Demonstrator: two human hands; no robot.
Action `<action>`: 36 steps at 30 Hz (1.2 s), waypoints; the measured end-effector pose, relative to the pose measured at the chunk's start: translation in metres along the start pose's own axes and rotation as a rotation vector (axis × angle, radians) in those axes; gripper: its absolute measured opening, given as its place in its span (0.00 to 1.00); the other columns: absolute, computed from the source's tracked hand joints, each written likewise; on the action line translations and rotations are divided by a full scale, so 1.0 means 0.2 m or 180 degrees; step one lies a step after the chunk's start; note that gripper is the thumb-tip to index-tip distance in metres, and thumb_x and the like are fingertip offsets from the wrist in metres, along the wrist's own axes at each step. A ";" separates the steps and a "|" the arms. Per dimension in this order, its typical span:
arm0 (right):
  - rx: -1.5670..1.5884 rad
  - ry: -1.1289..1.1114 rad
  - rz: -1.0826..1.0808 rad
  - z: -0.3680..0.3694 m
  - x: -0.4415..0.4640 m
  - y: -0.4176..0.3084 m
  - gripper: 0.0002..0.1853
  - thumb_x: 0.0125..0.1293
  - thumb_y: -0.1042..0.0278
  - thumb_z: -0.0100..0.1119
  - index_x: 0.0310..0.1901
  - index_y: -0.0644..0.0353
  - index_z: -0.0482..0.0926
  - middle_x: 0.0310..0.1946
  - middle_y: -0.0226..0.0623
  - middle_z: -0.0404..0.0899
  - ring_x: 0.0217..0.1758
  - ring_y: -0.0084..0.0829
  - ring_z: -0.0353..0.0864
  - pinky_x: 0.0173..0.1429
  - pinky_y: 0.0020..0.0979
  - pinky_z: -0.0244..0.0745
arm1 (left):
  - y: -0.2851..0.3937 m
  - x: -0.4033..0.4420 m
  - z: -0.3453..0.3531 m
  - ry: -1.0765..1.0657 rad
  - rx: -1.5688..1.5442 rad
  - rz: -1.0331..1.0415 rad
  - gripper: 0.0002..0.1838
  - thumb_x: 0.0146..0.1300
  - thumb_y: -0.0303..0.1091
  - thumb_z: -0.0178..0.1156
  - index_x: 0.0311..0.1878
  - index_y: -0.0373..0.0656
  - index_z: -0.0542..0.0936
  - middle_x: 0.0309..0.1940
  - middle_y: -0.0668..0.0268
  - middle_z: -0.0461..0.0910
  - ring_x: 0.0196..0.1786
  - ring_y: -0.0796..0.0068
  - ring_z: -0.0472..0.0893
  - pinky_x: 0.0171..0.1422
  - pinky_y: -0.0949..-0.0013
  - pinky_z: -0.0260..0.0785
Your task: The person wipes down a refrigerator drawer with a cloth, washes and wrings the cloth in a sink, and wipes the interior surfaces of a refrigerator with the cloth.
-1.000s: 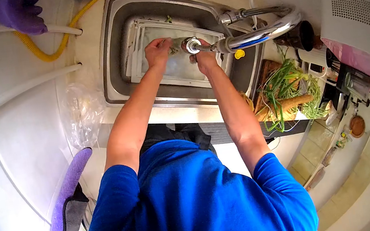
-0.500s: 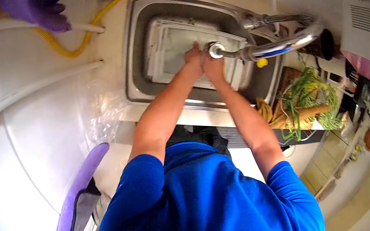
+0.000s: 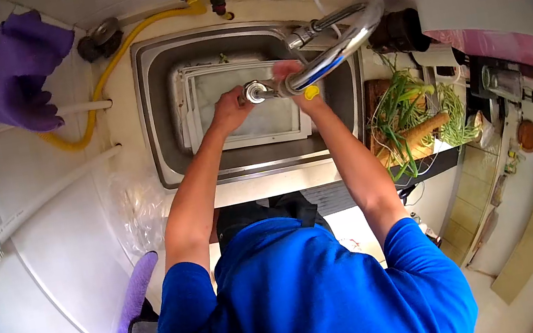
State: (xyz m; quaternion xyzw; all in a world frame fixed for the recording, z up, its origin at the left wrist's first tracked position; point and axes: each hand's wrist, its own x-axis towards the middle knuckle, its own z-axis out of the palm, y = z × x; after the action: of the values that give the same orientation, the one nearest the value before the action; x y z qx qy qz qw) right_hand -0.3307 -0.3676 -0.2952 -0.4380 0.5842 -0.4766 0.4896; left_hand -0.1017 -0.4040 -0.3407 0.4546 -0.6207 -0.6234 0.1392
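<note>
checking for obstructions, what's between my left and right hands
In the head view, the chrome faucet head shows between the left hand and right hand, above the white-framed panel.

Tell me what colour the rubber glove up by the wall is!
Purple! The glove shows best in the head view, at the upper left.

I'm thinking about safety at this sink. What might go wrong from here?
The chrome faucet hangs over the work, its spout end overlapping the left hand in view, so knuckles might knock it.

Leafy vegetables lie just beyond the right rim of the sink, near the right forearm; a splash or a nudge could reach them.

The white-framed panel lies in the basin and might slide if pushed.
</note>
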 end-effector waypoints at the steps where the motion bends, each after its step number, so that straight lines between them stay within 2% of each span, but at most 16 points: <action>1: 0.0103 0.0437 0.0155 -0.04 0.00 -0.10 0.16 0.66 0.69 0.62 0.54 0.63 0.77 0.46 0.40 0.84 0.52 0.31 0.81 0.56 0.31 0.77 | 0.04 -0.02 -0.01 0.0124 0.0297 0.0018 0.21 0.60 0.33 0.69 0.57 0.39 0.79 0.46 0.60 0.85 0.48 0.71 0.82 0.55 0.65 0.74; 5: -0.0048 0.0886 0.0134 -0.04 -0.06 -0.19 0.12 0.64 0.77 0.60 0.49 0.67 0.80 0.39 0.37 0.86 0.44 0.26 0.83 0.51 0.29 0.78 | -0.02 -0.09 0.00 0.0729 0.0931 0.0670 0.15 0.56 0.36 0.69 0.46 0.43 0.81 0.43 0.58 0.85 0.46 0.54 0.83 0.52 0.56 0.74; 9: -0.0033 0.1130 0.0477 0.19 -0.19 -0.18 0.11 0.58 0.86 0.57 0.42 0.66 0.81 0.34 0.29 0.82 0.37 0.23 0.80 0.43 0.25 0.75 | -0.08 -0.15 0.01 0.1176 0.1016 0.1507 0.17 0.57 0.36 0.69 0.48 0.42 0.81 0.44 0.62 0.85 0.49 0.59 0.83 0.54 0.59 0.74; 10: 0.0617 0.0937 0.0964 0.22 -0.21 -0.06 0.10 0.58 0.85 0.57 0.41 0.64 0.81 0.32 0.29 0.81 0.35 0.24 0.79 0.42 0.25 0.75 | 0.01 -0.20 0.00 0.0607 0.0271 0.0645 0.16 0.60 0.37 0.67 0.49 0.42 0.81 0.45 0.64 0.84 0.50 0.64 0.82 0.55 0.62 0.74; 11: 0.0660 0.0758 0.1583 0.25 -0.25 0.20 0.09 0.63 0.77 0.59 0.45 0.62 0.80 0.35 0.29 0.81 0.37 0.24 0.78 0.41 0.28 0.76 | 0.06 -0.25 0.00 0.0028 -0.0447 -0.0232 0.15 0.63 0.37 0.66 0.50 0.42 0.81 0.46 0.67 0.83 0.51 0.69 0.82 0.56 0.65 0.74; 13: 0.1054 0.0879 0.2744 0.36 -0.31 0.12 0.27 0.71 0.41 0.55 0.60 0.55 0.73 0.51 0.37 0.79 0.51 0.36 0.79 0.51 0.48 0.79 | 0.09 -0.31 0.02 -0.0170 -0.1514 -0.0390 0.13 0.68 0.34 0.60 0.54 0.45 0.79 0.50 0.67 0.82 0.52 0.70 0.81 0.58 0.66 0.74; 17: 0.4049 0.0105 0.3596 0.40 -0.43 0.16 0.34 0.70 0.31 0.48 0.62 0.53 0.73 0.58 0.43 0.77 0.60 0.45 0.77 0.62 0.59 0.74 | 0.22 -0.42 0.07 -0.0227 -0.3468 -0.1471 0.14 0.75 0.30 0.50 0.61 0.48 0.74 0.55 0.65 0.79 0.53 0.73 0.80 0.61 0.67 0.72; 19: 0.4511 -0.1079 0.2826 0.37 -0.51 0.12 0.35 0.70 0.30 0.44 0.64 0.52 0.72 0.63 0.45 0.75 0.67 0.49 0.73 0.68 0.65 0.66 | 0.25 -0.43 0.16 -0.0034 -0.3190 -0.1095 0.14 0.75 0.30 0.50 0.61 0.48 0.73 0.52 0.64 0.80 0.53 0.72 0.80 0.59 0.66 0.73; 21: 0.4538 -0.1138 0.2754 0.33 -0.55 0.07 0.34 0.72 0.32 0.43 0.64 0.53 0.71 0.63 0.45 0.75 0.67 0.49 0.73 0.68 0.65 0.66 | 0.31 -0.44 0.26 0.0163 -0.2942 -0.0680 0.14 0.75 0.31 0.50 0.60 0.47 0.73 0.50 0.63 0.80 0.52 0.72 0.80 0.57 0.65 0.73; 24: 0.4332 -0.1145 0.2629 0.25 -0.57 -0.08 0.31 0.74 0.37 0.44 0.66 0.54 0.69 0.62 0.46 0.75 0.66 0.50 0.74 0.69 0.66 0.65 | 0.49 -0.45 0.30 0.0652 -0.1316 0.0079 0.13 0.76 0.31 0.49 0.59 0.43 0.75 0.53 0.67 0.78 0.55 0.68 0.79 0.60 0.65 0.72; 26: 0.4141 -0.1024 0.2572 0.19 -0.60 -0.13 0.30 0.74 0.39 0.46 0.66 0.55 0.68 0.62 0.47 0.75 0.66 0.51 0.74 0.69 0.66 0.65 | 0.42 -0.40 0.30 0.0922 0.1251 0.1214 0.09 0.73 0.31 0.51 0.50 0.43 0.79 0.46 0.58 0.80 0.49 0.57 0.80 0.54 0.59 0.72; 28: 0.3839 -0.1380 0.2181 0.09 -0.62 -0.12 0.29 0.74 0.44 0.52 0.67 0.57 0.67 0.62 0.47 0.76 0.65 0.51 0.75 0.69 0.61 0.69 | 0.43 -0.33 0.28 0.0647 0.0713 0.1162 0.08 0.72 0.32 0.53 0.47 0.42 0.80 0.43 0.57 0.80 0.45 0.58 0.79 0.50 0.60 0.72; 29: 0.3176 -0.1503 0.2209 0.05 -0.61 -0.20 0.19 0.73 0.55 0.58 0.58 0.58 0.72 0.51 0.43 0.80 0.51 0.40 0.83 0.51 0.42 0.82 | 0.46 -0.32 0.28 0.0402 0.0164 0.1073 0.08 0.72 0.32 0.54 0.43 0.40 0.80 0.40 0.55 0.80 0.40 0.58 0.79 0.47 0.61 0.71; 32: 0.3123 -0.2052 0.2228 -0.02 -0.59 -0.29 0.08 0.72 0.66 0.60 0.42 0.62 0.74 0.34 0.37 0.79 0.32 0.26 0.78 0.31 0.25 0.70 | 0.62 -0.31 0.25 -0.0128 0.0490 0.0733 0.11 0.71 0.36 0.55 0.39 0.38 0.79 0.30 0.53 0.79 0.31 0.57 0.75 0.41 0.61 0.70; 33: 0.2289 -0.1729 0.2573 -0.04 -0.61 -0.38 0.13 0.66 0.71 0.65 0.27 0.57 0.71 0.22 0.28 0.69 0.23 0.18 0.65 0.26 0.20 0.54 | 0.68 -0.30 0.26 -0.0182 0.0496 0.0770 0.11 0.71 0.36 0.55 0.39 0.38 0.79 0.30 0.53 0.79 0.31 0.57 0.75 0.41 0.61 0.70; 36: 0.1018 -0.1402 0.2121 -0.05 -0.58 -0.48 0.16 0.58 0.70 0.70 0.22 0.60 0.71 0.19 0.32 0.71 0.22 0.23 0.68 0.25 0.27 0.61 | 0.74 -0.25 0.28 -0.0310 0.0814 0.0389 0.15 0.71 0.39 0.55 0.34 0.37 0.77 0.23 0.53 0.76 0.26 0.58 0.71 0.37 0.59 0.68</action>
State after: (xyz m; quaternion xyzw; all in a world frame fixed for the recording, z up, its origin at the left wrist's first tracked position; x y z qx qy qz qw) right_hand -0.3205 -0.2675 -0.1812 -0.2352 0.4940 -0.2721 0.7916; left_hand -0.1735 -0.3598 -0.1978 0.3992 -0.7276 -0.5509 0.0875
